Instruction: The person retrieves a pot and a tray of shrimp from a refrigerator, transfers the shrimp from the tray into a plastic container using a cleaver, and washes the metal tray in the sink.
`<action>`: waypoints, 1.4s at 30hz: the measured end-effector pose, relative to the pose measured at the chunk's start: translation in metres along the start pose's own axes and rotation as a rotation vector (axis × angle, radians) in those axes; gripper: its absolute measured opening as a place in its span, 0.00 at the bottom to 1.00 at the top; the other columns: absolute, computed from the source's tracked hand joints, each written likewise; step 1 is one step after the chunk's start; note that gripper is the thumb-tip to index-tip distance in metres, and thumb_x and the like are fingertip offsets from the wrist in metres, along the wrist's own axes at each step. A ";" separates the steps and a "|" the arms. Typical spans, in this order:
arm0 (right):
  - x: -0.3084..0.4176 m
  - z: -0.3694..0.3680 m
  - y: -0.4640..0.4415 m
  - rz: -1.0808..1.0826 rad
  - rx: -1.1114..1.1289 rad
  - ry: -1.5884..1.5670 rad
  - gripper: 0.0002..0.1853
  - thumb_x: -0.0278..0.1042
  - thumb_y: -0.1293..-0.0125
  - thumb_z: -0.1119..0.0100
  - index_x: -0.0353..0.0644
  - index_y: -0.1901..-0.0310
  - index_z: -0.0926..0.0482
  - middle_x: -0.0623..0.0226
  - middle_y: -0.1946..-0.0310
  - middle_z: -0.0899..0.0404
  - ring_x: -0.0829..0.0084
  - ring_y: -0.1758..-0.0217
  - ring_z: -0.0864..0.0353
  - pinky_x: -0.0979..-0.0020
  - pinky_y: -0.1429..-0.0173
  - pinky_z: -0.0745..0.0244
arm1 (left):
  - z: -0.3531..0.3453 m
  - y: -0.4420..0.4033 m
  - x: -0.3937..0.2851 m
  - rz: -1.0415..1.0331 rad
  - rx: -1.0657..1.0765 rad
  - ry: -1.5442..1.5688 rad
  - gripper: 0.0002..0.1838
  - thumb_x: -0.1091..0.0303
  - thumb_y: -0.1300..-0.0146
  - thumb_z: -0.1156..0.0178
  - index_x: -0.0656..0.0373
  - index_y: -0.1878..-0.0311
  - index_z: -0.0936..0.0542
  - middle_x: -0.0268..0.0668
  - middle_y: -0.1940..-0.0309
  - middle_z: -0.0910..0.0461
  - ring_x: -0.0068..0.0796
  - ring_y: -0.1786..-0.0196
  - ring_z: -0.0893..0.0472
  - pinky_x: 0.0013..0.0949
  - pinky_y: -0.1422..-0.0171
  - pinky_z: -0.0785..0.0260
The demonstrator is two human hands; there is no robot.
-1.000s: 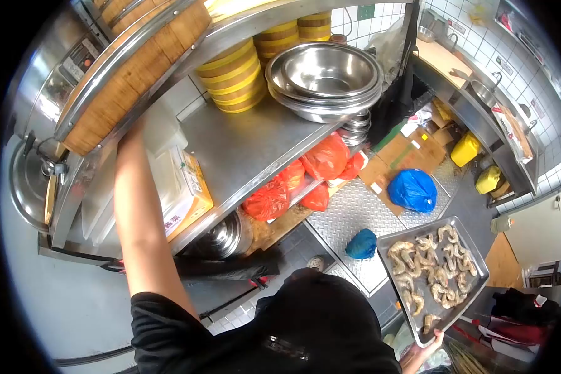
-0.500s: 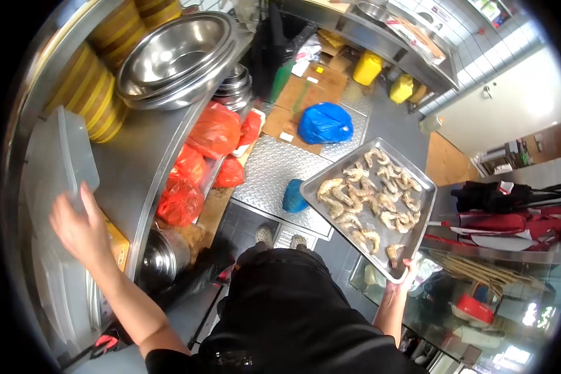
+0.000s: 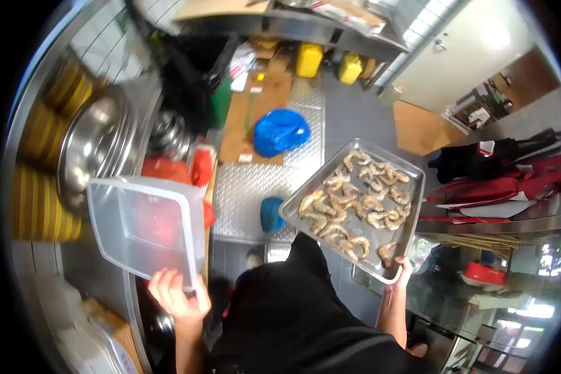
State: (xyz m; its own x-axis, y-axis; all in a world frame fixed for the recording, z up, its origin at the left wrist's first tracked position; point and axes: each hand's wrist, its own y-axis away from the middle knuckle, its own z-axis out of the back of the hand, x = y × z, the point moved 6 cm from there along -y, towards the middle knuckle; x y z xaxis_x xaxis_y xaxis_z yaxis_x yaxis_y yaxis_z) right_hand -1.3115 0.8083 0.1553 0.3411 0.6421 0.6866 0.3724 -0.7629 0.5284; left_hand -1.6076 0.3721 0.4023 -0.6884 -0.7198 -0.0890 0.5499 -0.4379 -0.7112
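Metal bowls [image 3: 88,149]: stacked on the shelf, at nine o'clock.
Clear tub [image 3: 115,218]: up in the air at eight o'clock, tipped, with the open side showing.
Left hand [image 3: 179,304]: gripping the tub's edge at its five o'clock.
Blue bag [image 3: 280,132]: on the floor at twelve o'clock.
Tray [image 3: 380,235]: held up at four o'clock, with shrimp [image 3: 333,206] spread on it.
Right hand [image 3: 402,273]: grasping the tray's five o'clock corner.
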 end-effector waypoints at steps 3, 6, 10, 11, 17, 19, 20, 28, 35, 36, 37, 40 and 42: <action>0.018 -0.001 -0.063 -0.026 -0.140 0.043 0.15 0.37 0.52 0.42 0.42 0.62 0.25 0.64 0.72 0.27 0.62 0.72 0.26 0.66 0.63 0.28 | -0.056 -0.044 -0.031 -0.065 0.034 0.058 0.16 0.68 0.45 0.30 0.68 0.59 0.22 0.49 0.57 0.23 0.55 0.51 0.24 0.51 0.45 0.29; 0.050 -0.041 -0.119 0.006 -0.012 0.052 0.12 0.36 0.51 0.42 0.41 0.65 0.26 0.64 0.73 0.27 0.63 0.72 0.26 0.64 0.63 0.26 | -0.106 -0.093 -0.064 -0.101 0.048 0.057 0.16 0.68 0.44 0.30 0.68 0.58 0.23 0.49 0.57 0.24 0.55 0.51 0.24 0.52 0.46 0.30; 0.106 -0.083 -0.174 0.029 0.027 0.108 0.11 0.35 0.49 0.42 0.39 0.64 0.25 0.64 0.72 0.26 0.66 0.72 0.26 0.66 0.63 0.26 | -0.158 -0.156 -0.107 -0.110 0.103 0.077 0.17 0.68 0.43 0.30 0.67 0.58 0.24 0.49 0.57 0.25 0.55 0.52 0.25 0.52 0.47 0.30; 0.120 -0.089 -0.190 0.034 0.043 0.106 0.12 0.35 0.49 0.42 0.39 0.62 0.24 0.64 0.72 0.26 0.66 0.72 0.26 0.67 0.63 0.27 | -0.167 -0.171 -0.115 -0.119 0.104 0.071 0.17 0.68 0.43 0.30 0.67 0.58 0.24 0.49 0.57 0.25 0.55 0.52 0.25 0.53 0.47 0.30; 0.171 -0.114 -0.261 0.087 0.024 0.087 0.23 0.37 0.50 0.42 0.35 0.53 0.25 0.63 0.68 0.26 0.66 0.70 0.27 0.69 0.62 0.30 | -0.215 -0.238 -0.124 -0.096 0.108 0.054 0.15 0.72 0.43 0.32 0.67 0.56 0.25 0.50 0.57 0.25 0.57 0.51 0.26 0.55 0.45 0.31; 0.187 -0.128 -0.271 0.103 0.015 0.110 0.24 0.37 0.51 0.42 0.34 0.51 0.25 0.63 0.67 0.26 0.66 0.68 0.27 0.69 0.61 0.30 | -0.225 -0.249 -0.119 -0.066 0.119 0.032 0.14 0.72 0.43 0.32 0.66 0.57 0.25 0.49 0.56 0.24 0.57 0.51 0.26 0.54 0.45 0.31; 0.195 -0.140 -0.277 0.125 0.002 0.107 0.25 0.38 0.51 0.42 0.34 0.50 0.25 0.63 0.67 0.26 0.66 0.68 0.27 0.69 0.61 0.30 | -0.237 -0.260 -0.112 -0.064 0.109 0.035 0.14 0.72 0.43 0.32 0.66 0.57 0.25 0.49 0.56 0.24 0.57 0.51 0.26 0.54 0.45 0.31; 0.210 -0.259 -0.316 0.236 0.043 -0.034 0.31 0.39 0.53 0.41 0.37 0.43 0.27 0.62 0.63 0.27 0.66 0.66 0.28 0.69 0.59 0.29 | -0.335 -0.344 -0.050 -0.069 0.066 0.176 0.15 0.73 0.46 0.30 0.66 0.59 0.25 0.49 0.57 0.24 0.57 0.51 0.25 0.53 0.44 0.31; 0.199 -0.394 -0.345 0.320 0.045 -0.178 0.34 0.37 0.52 0.39 0.39 0.39 0.27 0.62 0.61 0.25 0.68 0.68 0.28 0.68 0.60 0.28 | -0.408 -0.442 0.025 -0.070 0.033 0.341 0.16 0.73 0.47 0.30 0.66 0.58 0.25 0.50 0.57 0.24 0.57 0.50 0.25 0.54 0.43 0.31; 0.199 -0.408 -0.348 0.316 0.090 -0.168 0.33 0.37 0.52 0.39 0.39 0.40 0.27 0.62 0.61 0.26 0.68 0.69 0.29 0.68 0.61 0.28 | -0.417 -0.454 0.034 -0.078 0.044 0.339 0.16 0.74 0.47 0.30 0.66 0.58 0.25 0.50 0.57 0.24 0.58 0.50 0.25 0.54 0.43 0.31; 0.199 -0.419 -0.354 0.356 0.072 -0.173 0.32 0.37 0.52 0.39 0.40 0.41 0.26 0.63 0.62 0.26 0.68 0.70 0.30 0.68 0.62 0.28 | -0.427 -0.466 0.044 -0.086 0.055 0.337 0.16 0.74 0.47 0.30 0.66 0.58 0.25 0.50 0.57 0.24 0.58 0.50 0.25 0.54 0.43 0.30; 0.204 -0.492 -0.362 0.347 -0.050 -0.209 0.31 0.38 0.53 0.38 0.41 0.42 0.25 0.64 0.65 0.26 0.69 0.71 0.31 0.69 0.64 0.30 | -0.452 -0.496 0.062 -0.082 0.068 0.328 0.16 0.74 0.48 0.31 0.66 0.58 0.25 0.51 0.57 0.25 0.58 0.51 0.25 0.53 0.44 0.30; 0.211 -0.504 -0.400 0.369 -0.015 -0.187 0.29 0.39 0.50 0.41 0.37 0.44 0.26 0.63 0.67 0.27 0.69 0.69 0.29 0.70 0.62 0.29 | -0.469 -0.511 0.069 -0.064 0.073 0.326 0.16 0.75 0.47 0.31 0.66 0.58 0.25 0.51 0.57 0.25 0.58 0.51 0.25 0.53 0.45 0.30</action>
State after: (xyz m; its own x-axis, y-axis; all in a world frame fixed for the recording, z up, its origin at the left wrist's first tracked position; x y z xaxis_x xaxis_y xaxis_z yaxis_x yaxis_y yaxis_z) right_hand -1.8239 1.2106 0.3407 0.6005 0.3271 0.7296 0.1842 -0.9446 0.2718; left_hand -2.1583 0.7987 0.4324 -0.8310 -0.4849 -0.2728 0.5253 -0.5223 -0.6718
